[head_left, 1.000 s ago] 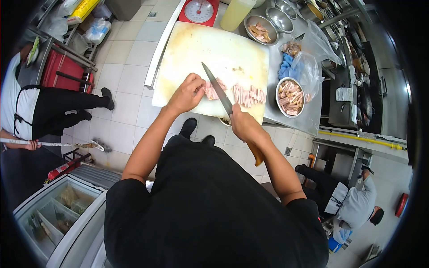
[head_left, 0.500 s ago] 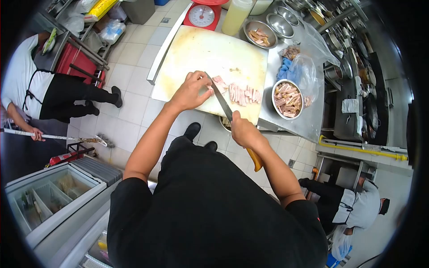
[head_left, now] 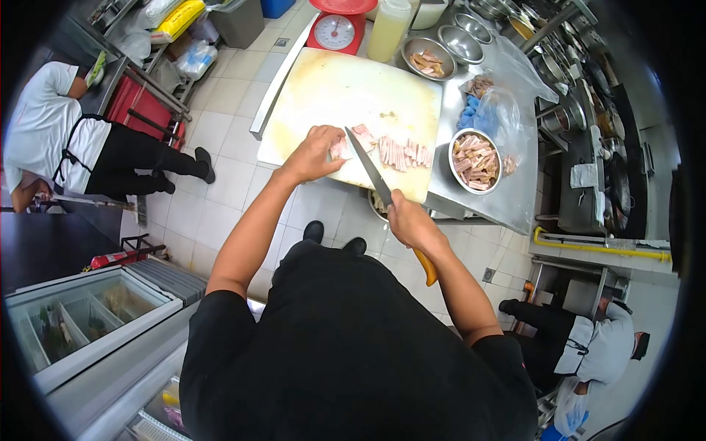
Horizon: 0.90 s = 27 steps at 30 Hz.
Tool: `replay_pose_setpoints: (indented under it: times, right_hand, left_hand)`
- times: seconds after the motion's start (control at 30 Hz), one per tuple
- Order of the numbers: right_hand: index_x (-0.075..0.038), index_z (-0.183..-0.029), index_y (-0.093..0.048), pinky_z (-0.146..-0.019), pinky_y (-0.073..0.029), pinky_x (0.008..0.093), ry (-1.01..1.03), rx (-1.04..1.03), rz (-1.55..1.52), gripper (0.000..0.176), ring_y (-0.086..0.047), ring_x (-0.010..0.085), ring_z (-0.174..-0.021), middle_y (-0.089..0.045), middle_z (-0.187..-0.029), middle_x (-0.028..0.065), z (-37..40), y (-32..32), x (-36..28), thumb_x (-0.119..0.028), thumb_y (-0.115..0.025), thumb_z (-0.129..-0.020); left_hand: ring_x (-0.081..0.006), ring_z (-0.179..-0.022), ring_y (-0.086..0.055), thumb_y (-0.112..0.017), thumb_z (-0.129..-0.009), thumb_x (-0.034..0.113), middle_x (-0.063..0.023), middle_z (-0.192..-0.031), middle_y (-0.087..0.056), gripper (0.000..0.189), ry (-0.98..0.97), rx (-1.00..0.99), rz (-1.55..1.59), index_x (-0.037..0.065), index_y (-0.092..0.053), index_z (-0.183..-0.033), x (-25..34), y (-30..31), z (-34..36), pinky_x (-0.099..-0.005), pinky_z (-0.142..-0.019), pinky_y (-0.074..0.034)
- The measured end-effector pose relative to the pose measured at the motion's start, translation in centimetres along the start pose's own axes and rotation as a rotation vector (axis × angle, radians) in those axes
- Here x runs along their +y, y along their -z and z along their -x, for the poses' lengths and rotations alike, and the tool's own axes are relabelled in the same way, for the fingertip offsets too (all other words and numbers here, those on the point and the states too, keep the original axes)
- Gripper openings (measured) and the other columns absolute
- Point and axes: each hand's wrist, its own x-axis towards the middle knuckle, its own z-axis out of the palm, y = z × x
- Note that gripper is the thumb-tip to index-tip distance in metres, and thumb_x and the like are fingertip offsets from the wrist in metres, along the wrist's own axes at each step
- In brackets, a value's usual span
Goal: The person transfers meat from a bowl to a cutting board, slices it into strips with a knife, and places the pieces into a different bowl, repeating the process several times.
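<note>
Left hand (head_left: pixel 316 156) curled over pink meat (head_left: pixel 339 148); right hand (head_left: pixel 412 220) clenched round knife (head_left: pixel 375 176).

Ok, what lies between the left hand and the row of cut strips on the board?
The knife blade slants between the left hand and the strips, with some pink meat beside it; the head view shows this.

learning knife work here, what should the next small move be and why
I'd probably ease the left hand slightly back before cutting: its fingers are at the meat piece, close beside the knife gripped in the right hand.
</note>
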Motion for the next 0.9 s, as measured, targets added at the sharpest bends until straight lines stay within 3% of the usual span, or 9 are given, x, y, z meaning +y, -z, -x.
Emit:
replay_pose_setpoints:
  times: [0.07, 0.1, 0.27, 0.37, 0.43, 0.5, 0.73, 0.9]
  right_hand:
    - [0.004, -0.105, -0.044, -0.067, -0.049, 0.0547, 0.049, 0.064, 0.039, 0.020, -0.063, 0.0477, -0.067, -0.062, -0.074, 0.0323, 0.0, -0.4, 0.0, -0.016, -0.045, -0.099]
    - [0.006, -0.107, -0.048, -0.082, -0.049, 0.0580, -0.003, 0.012, 0.049, 0.022, -0.064, 0.0535, -0.085, -0.063, -0.085, 0.0380, 0.5, 0.6, -1.7, -0.015, -0.046, -0.098]
    - [0.005, -0.105, -0.046, -0.080, -0.049, 0.0598, -0.031, 0.028, 0.132, 0.018, -0.064, 0.0548, -0.084, -0.063, -0.085, 0.0389, -0.2, 0.1, -2.9, -0.011, -0.044, -0.097]
    - [0.004, -0.103, -0.043, -0.076, -0.047, 0.0610, -0.040, 0.067, 0.185, 0.017, -0.062, 0.0557, -0.080, -0.062, -0.081, 0.0385, -0.4, 0.2, -2.9, -0.011, -0.044, -0.097]
    - [0.003, -0.102, -0.042, -0.073, -0.045, 0.0616, -0.037, 0.091, 0.201, 0.018, -0.060, 0.0561, -0.075, -0.061, -0.077, 0.0378, 0.1, 0.7, -3.9, -0.014, -0.044, -0.099]
    - [0.005, -0.099, -0.042, -0.077, -0.049, 0.0609, -0.052, -0.013, 0.242, 0.011, -0.063, 0.0565, -0.080, -0.063, -0.082, 0.0398, 1.5, 1.9, -5.4, -0.001, -0.042, -0.090]
    - [0.005, -0.099, -0.041, -0.074, -0.049, 0.0604, -0.126, -0.133, 0.303, 0.012, -0.064, 0.0550, -0.077, -0.063, -0.080, 0.0388, 1.6, 1.9, -5.7, 0.001, -0.042, -0.088]
    - [0.006, -0.101, -0.041, -0.073, -0.050, 0.0591, -0.019, 0.044, 0.265, 0.013, -0.064, 0.0542, -0.076, -0.063, -0.081, 0.0383, -2.1, -2.9, -2.7, 0.000, -0.043, -0.089]
  left_hand:
    - [-0.0321, -0.116, -0.052, -0.078, -0.078, 0.017, -0.0139, -0.124, -0.057, 0.049, -0.015, 0.037, 0.023, 0.006, -0.058, -0.121, 0.1, -0.2, -0.2, -0.0402, -0.099, -0.046]
    - [-0.0321, -0.116, -0.052, -0.078, -0.078, 0.017, -0.0139, -0.124, -0.057, 0.049, -0.017, 0.038, 0.031, 0.006, -0.058, -0.121, -0.1, -0.3, -0.2, -0.0402, -0.099, -0.046]
    - [-0.0294, -0.100, -0.057, -0.066, -0.087, 0.005, -0.0098, -0.102, -0.062, 0.016, -0.070, 0.147, 0.082, 0.005, -0.065, -0.103, -1.9, -1.1, -0.6, -0.0372, -0.086, -0.048]
    - [-0.0306, -0.097, -0.057, -0.064, -0.088, 0.002, -0.0098, -0.098, -0.062, 0.011, -0.087, 0.199, 0.104, 0.004, -0.065, -0.098, -1.7, -1.3, -0.6, -0.0384, -0.085, -0.048]
    - [-0.0309, -0.096, -0.057, -0.064, -0.087, 0.002, -0.0100, -0.099, -0.062, 0.012, -0.107, 0.222, 0.101, 0.004, -0.065, -0.099, -1.7, -1.5, -0.6, -0.0387, -0.085, -0.048]
    - [-0.0312, -0.095, -0.057, -0.064, -0.087, 0.002, -0.0103, -0.099, -0.062, 0.013, -0.131, 0.239, 0.098, 0.004, -0.065, -0.099, -1.8, -1.6, -0.7, -0.0390, -0.085, -0.048]
    - [-0.0322, -0.091, -0.057, -0.063, -0.086, 0.001, -0.0114, -0.097, -0.062, 0.013, -0.152, 0.241, 0.077, 0.003, -0.064, -0.099, -1.8, -1.9, -1.0, -0.0396, -0.083, -0.048]
    - [-0.0322, -0.090, -0.058, -0.063, -0.086, 0.001, -0.0116, -0.094, -0.062, 0.013, -0.165, 0.242, 0.084, 0.004, -0.064, -0.099, -2.1, -1.8, -1.0, -0.0398, -0.083, -0.048]
